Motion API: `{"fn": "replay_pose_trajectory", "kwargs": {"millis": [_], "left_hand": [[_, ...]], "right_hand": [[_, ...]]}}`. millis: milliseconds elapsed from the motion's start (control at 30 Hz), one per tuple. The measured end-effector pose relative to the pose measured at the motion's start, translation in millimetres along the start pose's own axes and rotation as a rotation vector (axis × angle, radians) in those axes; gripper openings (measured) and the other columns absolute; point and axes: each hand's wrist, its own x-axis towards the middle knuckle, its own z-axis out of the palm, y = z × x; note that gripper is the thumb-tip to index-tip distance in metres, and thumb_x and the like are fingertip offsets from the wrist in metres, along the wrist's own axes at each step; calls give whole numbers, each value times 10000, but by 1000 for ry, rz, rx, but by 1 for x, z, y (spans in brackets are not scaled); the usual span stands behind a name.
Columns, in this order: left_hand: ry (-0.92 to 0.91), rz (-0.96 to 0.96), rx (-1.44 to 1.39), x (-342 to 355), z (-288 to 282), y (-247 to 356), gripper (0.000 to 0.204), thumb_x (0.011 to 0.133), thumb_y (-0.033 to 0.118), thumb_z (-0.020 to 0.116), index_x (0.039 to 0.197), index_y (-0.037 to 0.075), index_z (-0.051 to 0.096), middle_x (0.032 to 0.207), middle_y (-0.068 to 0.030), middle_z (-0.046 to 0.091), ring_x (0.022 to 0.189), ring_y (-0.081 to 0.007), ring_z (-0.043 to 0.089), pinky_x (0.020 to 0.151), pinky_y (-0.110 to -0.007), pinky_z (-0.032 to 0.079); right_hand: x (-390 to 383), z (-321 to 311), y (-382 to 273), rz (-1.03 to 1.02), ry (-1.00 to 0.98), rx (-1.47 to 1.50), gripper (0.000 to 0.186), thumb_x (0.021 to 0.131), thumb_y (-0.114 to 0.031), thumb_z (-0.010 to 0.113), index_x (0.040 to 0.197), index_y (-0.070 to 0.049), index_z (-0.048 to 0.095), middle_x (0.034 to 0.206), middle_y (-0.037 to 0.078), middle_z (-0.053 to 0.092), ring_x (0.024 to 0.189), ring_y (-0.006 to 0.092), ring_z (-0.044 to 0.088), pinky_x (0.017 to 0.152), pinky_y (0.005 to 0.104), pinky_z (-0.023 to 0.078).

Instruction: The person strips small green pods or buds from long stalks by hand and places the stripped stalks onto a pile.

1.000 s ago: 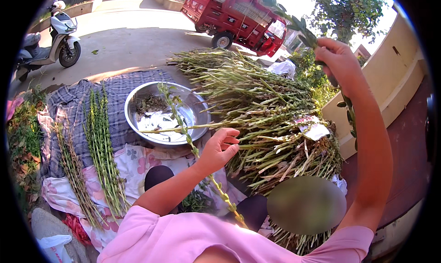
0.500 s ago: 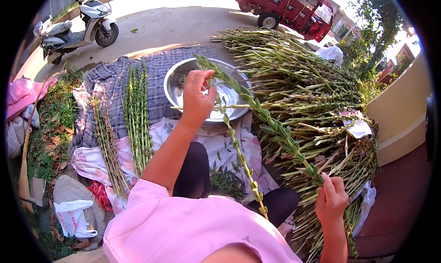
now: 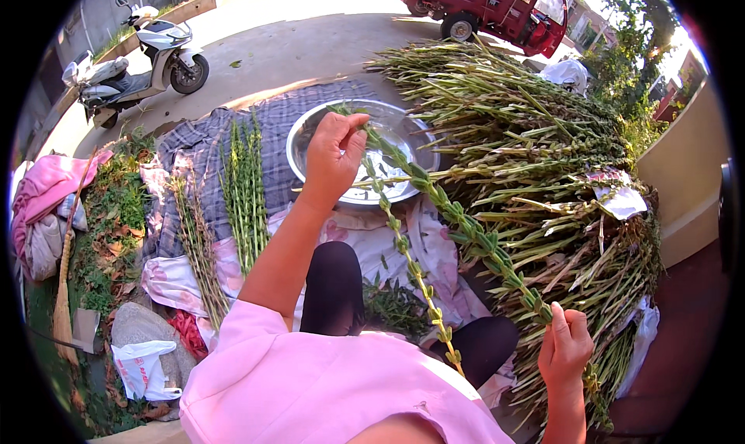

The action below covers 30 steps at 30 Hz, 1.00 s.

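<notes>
A long green sesame stalk (image 3: 466,225), thick with pods, slants across in front of me. Its tip end is pinched in my left hand (image 3: 335,158), above the near left side of a shiny metal basin (image 3: 407,124). My right hand (image 3: 565,343), lower down at the right, has closed fingers around the other end. A thinner stalk with yellowish pods (image 3: 419,279) runs from near the basin down to my lap; its lower end is hidden by my pink top. Loose green bits (image 3: 390,304) lie on the cloth between my knees.
A big heap of cut stalks (image 3: 512,133) rises at the right. Green stalks (image 3: 245,195) and drier, browner ones (image 3: 198,246) lie on a checked cloth (image 3: 177,150) and a floral cloth at the left. A stone (image 3: 174,359) bears a plastic bag. A scooter (image 3: 143,60) and red vehicle (image 3: 497,5) stand behind.
The view has shifted slightly, so the surroundings sit further right. Both hands keep their hold on the stalk, which stays stretched between them; little else differs.
</notes>
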Motion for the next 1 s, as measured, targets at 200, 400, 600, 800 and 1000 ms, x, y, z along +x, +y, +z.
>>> {"fn": "replay_pose_trajectory", "kwargs": {"millis": [200, 400, 600, 800, 1000], "left_hand": [[-119, 61, 49, 9, 5, 6, 143, 737, -16, 605, 866, 38, 636, 744, -44, 497, 631, -144, 489, 561, -249, 406], [-215, 126, 86, 11, 12, 10, 101, 761, -30, 593, 856, 3, 611, 826, -46, 525, 743, -135, 542, 646, -234, 454], [-178, 289, 46, 7, 21, 44, 191, 738, -15, 608, 922, 35, 607, 881, -79, 535, 800, -198, 539, 688, -282, 450], [-282, 452, 233, 13, 25, 58, 187, 672, 50, 649, 849, 97, 610, 834, -50, 527, 805, -240, 516, 709, -339, 391], [-331, 399, 217, 11, 29, 65, 120, 690, 42, 644, 788, 72, 583, 819, -72, 531, 784, -259, 519, 699, -355, 399]], "right_hand": [[-10, 0, 8, 52, 26, 21, 313, 734, 57, 562, 1041, -6, 580, 795, 102, 496, 550, 217, 490, 473, 289, 396], [-21, 5, 17, 75, 39, 12, 308, 716, 8, 591, 1023, -11, 600, 796, 87, 506, 525, 201, 487, 456, 287, 398], [-25, 6, 20, 103, 48, 30, 307, 723, 3, 594, 1029, -18, 603, 799, 87, 507, 545, 205, 497, 467, 289, 407], [-26, 3, 18, 119, 57, 61, 350, 703, 55, 579, 1043, -27, 591, 801, 96, 508, 557, 214, 503, 480, 293, 413], [-28, 3, 16, 115, 61, 60, 349, 695, 73, 571, 1032, -16, 588, 800, 103, 510, 560, 221, 514, 484, 293, 418]]}}
